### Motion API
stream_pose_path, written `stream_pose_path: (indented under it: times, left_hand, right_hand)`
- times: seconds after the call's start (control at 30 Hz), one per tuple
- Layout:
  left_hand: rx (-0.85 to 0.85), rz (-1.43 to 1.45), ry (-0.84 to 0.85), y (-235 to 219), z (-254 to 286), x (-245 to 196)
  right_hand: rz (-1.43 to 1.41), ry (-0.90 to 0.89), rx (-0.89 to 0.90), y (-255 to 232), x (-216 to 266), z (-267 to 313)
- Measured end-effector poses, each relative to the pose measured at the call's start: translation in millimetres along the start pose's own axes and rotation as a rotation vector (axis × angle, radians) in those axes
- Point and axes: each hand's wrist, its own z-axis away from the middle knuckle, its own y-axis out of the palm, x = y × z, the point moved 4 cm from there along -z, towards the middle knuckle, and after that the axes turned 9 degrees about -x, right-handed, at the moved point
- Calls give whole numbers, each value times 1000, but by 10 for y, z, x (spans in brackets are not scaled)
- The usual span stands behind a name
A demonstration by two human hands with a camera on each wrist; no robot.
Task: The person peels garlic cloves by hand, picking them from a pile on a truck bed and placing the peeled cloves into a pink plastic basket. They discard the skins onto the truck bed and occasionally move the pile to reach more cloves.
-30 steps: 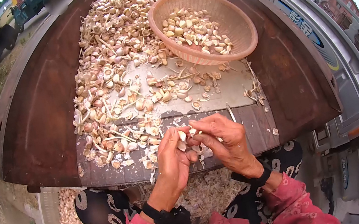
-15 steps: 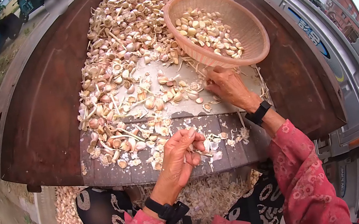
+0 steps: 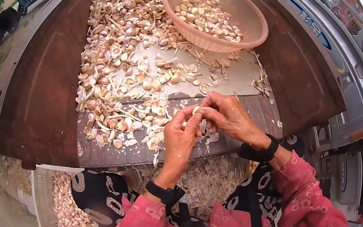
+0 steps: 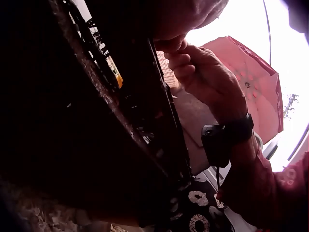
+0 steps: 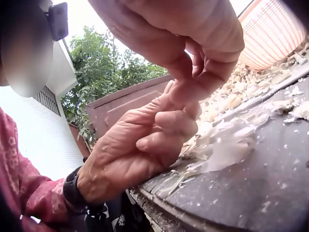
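Note:
Both hands meet over the near edge of the cart bed. My left hand pinches a pale garlic clove between thumb and fingers. Against its other side are the curled thumb and fingers of my right hand. In the right wrist view the fingertips of the two hands press together and hide most of the clove. Papery garlic skins lie on the boards just below them. Beyond the hands, loose unpeeled cloves are heaped on the bed, and peeled cloves sit in an orange plastic basket.
Rusty side walls flank the bed. Below its left front corner stands a pale crate of cloves. More skins lie between the person's knees. A grey vehicle is parked at the right.
Half a second ago my right hand reached forward to the scraps below the basket while the left stayed near the edge, fingers curled. Now the right hand is back against the left at a clove.

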Motion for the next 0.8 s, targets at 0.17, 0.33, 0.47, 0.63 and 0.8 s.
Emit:
stream_pose_path:
  times: [0.17,0.33,0.47,0.63,0.8]
  left_hand:
    - [-9,190,-5,-49,-18,11]
    - [26,292,-77,-82,10,-69]
    - [92,201,-94,-4,-3,-31]
    - [149,193,-130,-26,-1,11]
    - [153,274,-169,-14,20,-38]
  right_hand:
    - [-275,135,38,81,-116,45]
    - [-482,264,-40,-162,-332,-37]
    - [137,-344,-71,-262,-13,44]
    - [259,-434,36,-83,216,63]
    - [101,-328,-82,-31,183,65]
